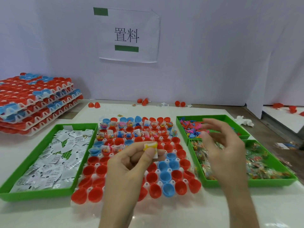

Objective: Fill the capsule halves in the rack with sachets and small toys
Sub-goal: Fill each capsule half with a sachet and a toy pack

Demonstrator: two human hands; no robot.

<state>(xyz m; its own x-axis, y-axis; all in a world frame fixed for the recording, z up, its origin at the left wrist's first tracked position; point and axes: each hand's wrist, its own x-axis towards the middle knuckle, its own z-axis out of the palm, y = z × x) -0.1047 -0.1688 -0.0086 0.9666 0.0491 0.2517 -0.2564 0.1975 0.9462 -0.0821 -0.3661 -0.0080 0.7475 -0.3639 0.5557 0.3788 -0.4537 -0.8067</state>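
Note:
A white rack [131, 209] of red and blue capsule halves [164, 176] lies in the middle of the table. Its far rows hold sachets and small toys; its near rows are empty. My left hand [131, 163] hovers over the rack's middle and pinches a white sachet with a small yellow toy [150, 147] between thumb and fingers. My right hand [220, 145], blurred, fingers spread and loosely bent, hangs above the right green trays and holds nothing that I can see.
A green tray of white sachets [9, 195] sits left of the rack. On the right, one green tray [212, 116] holds small coloured toys and another [271, 182] holds clear toy packets. Filled racks [32, 102] are stacked far left. Loose red halves [94, 105] lie by the wall.

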